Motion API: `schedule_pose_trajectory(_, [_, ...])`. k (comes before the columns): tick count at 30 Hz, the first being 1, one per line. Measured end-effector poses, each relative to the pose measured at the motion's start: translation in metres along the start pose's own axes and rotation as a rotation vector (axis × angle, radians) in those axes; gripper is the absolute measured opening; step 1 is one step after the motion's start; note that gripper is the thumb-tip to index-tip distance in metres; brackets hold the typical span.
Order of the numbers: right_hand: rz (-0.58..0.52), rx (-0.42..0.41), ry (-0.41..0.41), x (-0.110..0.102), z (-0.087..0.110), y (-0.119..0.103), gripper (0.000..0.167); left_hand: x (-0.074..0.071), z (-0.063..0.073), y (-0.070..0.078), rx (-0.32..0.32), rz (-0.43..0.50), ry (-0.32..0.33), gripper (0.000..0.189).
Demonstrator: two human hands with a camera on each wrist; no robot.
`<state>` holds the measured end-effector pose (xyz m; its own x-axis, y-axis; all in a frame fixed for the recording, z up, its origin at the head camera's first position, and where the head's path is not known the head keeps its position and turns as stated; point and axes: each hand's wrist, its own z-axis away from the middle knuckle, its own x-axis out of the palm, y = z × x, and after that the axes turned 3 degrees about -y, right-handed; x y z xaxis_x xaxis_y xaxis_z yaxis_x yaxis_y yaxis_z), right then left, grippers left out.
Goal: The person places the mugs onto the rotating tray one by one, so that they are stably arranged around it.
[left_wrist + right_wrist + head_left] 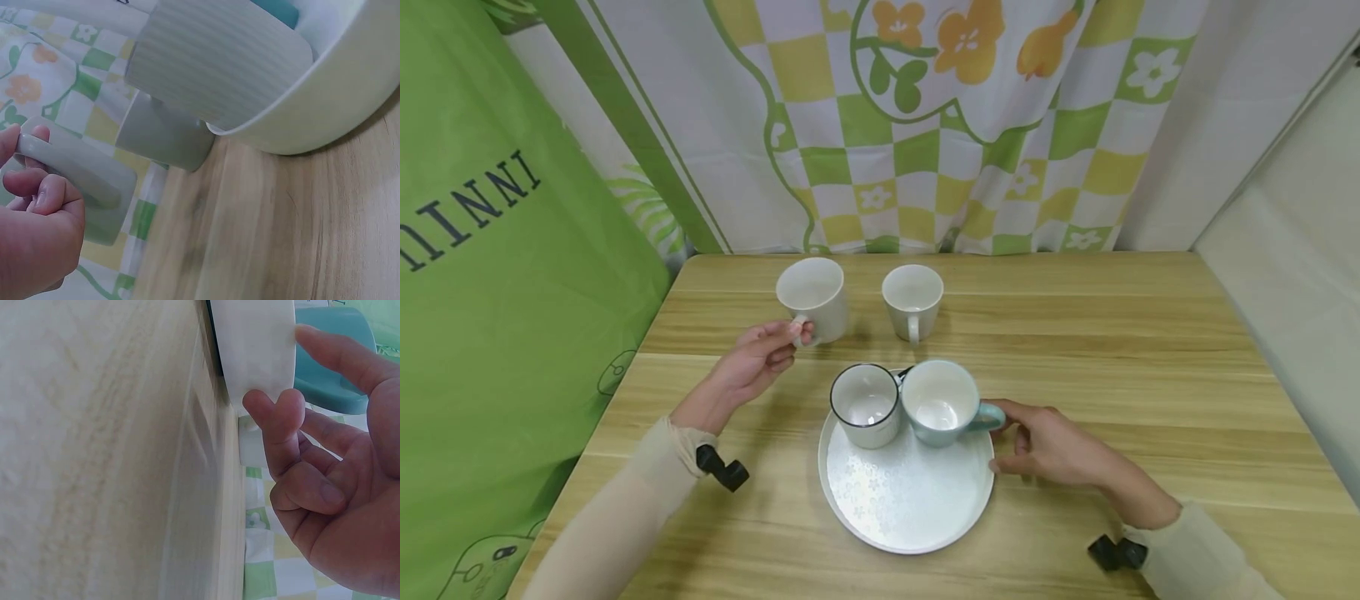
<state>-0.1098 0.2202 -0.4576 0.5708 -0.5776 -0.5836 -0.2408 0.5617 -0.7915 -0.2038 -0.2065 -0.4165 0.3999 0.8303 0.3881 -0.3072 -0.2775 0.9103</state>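
My left hand (pixel 760 354) pinches the handle of a white mug (pixel 823 304) at the back left. In the left wrist view the fingers curl round that handle, and the mug looks tilted. To its right stands a smaller white mug (pixel 913 296), handle toward me. A round white tray (pixel 910 508) with a raised rim holds a white mug with a black rim (pixel 867 417) and a light-blue mug (pixel 940 404). My right hand (pixel 1048 442) touches the tray's right edge with thumb and fingers spread, close to the light-blue handle.
Everything stands on a wooden table (pixel 1120 350). A patterned curtain (pixel 955 167) hangs along its back edge, and green fabric (pixel 512 292) hangs at the left. A pale wall or cloth (pixel 1292 258) borders the right side.
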Motion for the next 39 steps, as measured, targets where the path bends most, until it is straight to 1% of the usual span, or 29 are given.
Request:
schedule_pose_trajectory(6, [0.002, 0.01, 0.001, 0.0, 0.0, 0.0, 0.074, 0.005, 0.011, 0.009, 0.016, -0.005, -0.057, 0.023])
schedule_pose_trajectory(14, [-0.017, 0.002, -0.001, 0.0, -0.001, 0.001, 0.073, 0.01, 0.025, 0.018, 0.018, -0.014, -0.106, 0.022])
schedule_pose_trajectory(21, [-0.014, -0.009, 0.002, -0.001, -0.001, 0.0, 0.072, 0.017, 0.036, 0.023, 0.033, -0.002, -0.182, 0.023])
schedule_pose_trajectory(28, [-0.01, 0.0, -0.003, -0.001, -0.001, 0.0, 0.073, 0.027, 0.049, 0.029, 0.031, -0.019, -0.212, 0.024])
schedule_pose_trajectory(34, [-0.015, -0.007, -0.006, -0.001, -0.001, 0.001, 0.074, 0.035, 0.058, 0.033, 0.034, -0.03, -0.283, 0.021])
schedule_pose_trajectory(39, [-0.02, -0.02, -0.008, -0.002, -0.001, 0.001, 0.074, 0.04, 0.064, 0.034, 0.014, -0.02, -0.343, 0.019])
